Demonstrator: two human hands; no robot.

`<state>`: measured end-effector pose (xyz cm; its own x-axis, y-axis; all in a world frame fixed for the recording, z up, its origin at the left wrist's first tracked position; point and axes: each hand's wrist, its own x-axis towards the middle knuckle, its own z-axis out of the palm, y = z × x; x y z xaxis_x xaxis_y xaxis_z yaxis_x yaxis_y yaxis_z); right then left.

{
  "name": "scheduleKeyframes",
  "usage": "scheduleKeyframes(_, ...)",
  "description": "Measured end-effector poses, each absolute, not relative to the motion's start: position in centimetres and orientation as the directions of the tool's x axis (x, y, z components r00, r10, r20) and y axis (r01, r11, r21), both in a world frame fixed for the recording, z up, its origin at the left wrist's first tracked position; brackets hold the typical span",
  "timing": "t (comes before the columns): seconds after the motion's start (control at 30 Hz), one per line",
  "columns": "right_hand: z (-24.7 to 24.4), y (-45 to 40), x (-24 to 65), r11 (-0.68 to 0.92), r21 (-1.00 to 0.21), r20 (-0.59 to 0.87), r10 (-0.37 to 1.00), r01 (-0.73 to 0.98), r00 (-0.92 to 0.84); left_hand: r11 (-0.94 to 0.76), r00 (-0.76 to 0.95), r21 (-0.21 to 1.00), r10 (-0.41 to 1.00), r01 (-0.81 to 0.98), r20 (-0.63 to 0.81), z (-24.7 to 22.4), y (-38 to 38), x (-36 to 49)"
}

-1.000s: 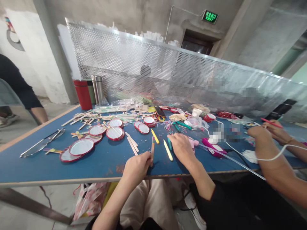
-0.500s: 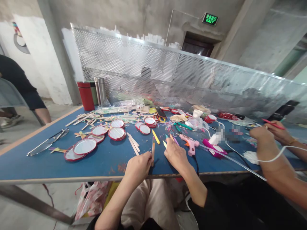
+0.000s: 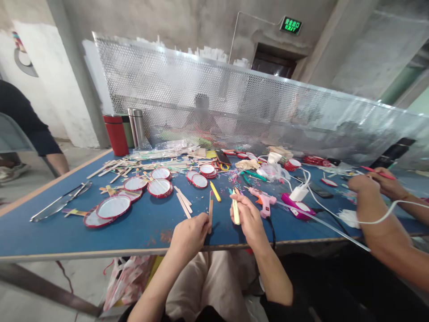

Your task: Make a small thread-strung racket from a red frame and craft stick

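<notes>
My left hand (image 3: 189, 233) is closed on a wooden craft stick (image 3: 210, 209), held upright near the table's front edge. The stick looks brown along its length, with a darker tip. In my right hand (image 3: 250, 220), the fingers pinch a pale yellow marker (image 3: 236, 213), raised a little above the table. Other pen tips show just behind those fingers, partly hidden. Between and beyond my hands lies a bright yellow marker (image 3: 215, 191). Several plain craft sticks (image 3: 183, 201) rest left of the held stick. A pink glue gun (image 3: 265, 201) lies right of my right hand.
Round discs with red rims (image 3: 114, 207) lie on the blue table (image 3: 134, 239). Metal tongs (image 3: 60, 203) are at left, and a red flask (image 3: 116, 135) stands behind. A white cable runs past a purple power strip (image 3: 297, 206). A co-worker's hand (image 3: 389, 183) holds a red pen.
My right hand has come up from among the pens on the table, and the pale yellow marker is now raised in its fingers. The left hand still holds the craft stick.
</notes>
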<state>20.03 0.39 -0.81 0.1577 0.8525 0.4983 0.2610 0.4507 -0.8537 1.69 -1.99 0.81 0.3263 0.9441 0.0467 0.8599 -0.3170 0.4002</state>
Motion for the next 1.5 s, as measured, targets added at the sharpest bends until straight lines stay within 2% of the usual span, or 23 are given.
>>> scheduleKeyframes(0.17, -0.9, -1.1, 17.9, 0.442, -0.897, 0.436, 0.888, -0.009, 0.144, -0.301, 0.32, 0.394, 0.947, 0.868, 0.019, 0.9, -2.0, 1.6)
scheduleKeyframes(0.43, -1.7, -3.2, 14.5, 0.459, -0.874, 0.412, 0.874, -0.16, 0.258, -0.288, 0.309, 0.357, 0.951, 0.889, -0.002, 0.8, -2.1, 1.7)
scheduleKeyframes(0.53, -2.1, -3.5, 13.8, 0.452, -0.884, 0.402, 0.864, -0.117, 0.302, -0.287, 0.306, 0.352, 0.952, 0.891, 0.003, 0.7, -2.1, 1.7)
scheduleKeyframes(0.77, -4.0, -4.0, 13.8, 0.5, -0.856, 0.517, 0.815, 0.136, 0.262, -0.299, 0.31, 0.354, 0.95, 0.886, 0.028, 0.7, -2.1, 1.7)
scheduleKeyframes(0.93, -4.2, -4.0, 14.0, 0.519, -0.823, 0.565, 0.787, 0.229, 0.246, -0.287, 0.304, 0.359, 0.953, 0.888, 0.012, 0.7, -2.1, 1.7)
scheduleKeyframes(1.3, -3.6, -3.8, 14.0, 0.52, -0.811, 0.577, 0.788, 0.269, 0.218, -0.301, 0.312, 0.364, 0.95, 0.881, 0.029, 0.5, -2.0, 1.6)
scheduleKeyframes(1.5, -3.5, -3.9, 13.6, 0.533, -0.826, 0.563, 0.771, 0.181, 0.299, -0.302, 0.313, 0.353, 0.949, 0.885, 0.028, 0.6, -1.9, 1.6)
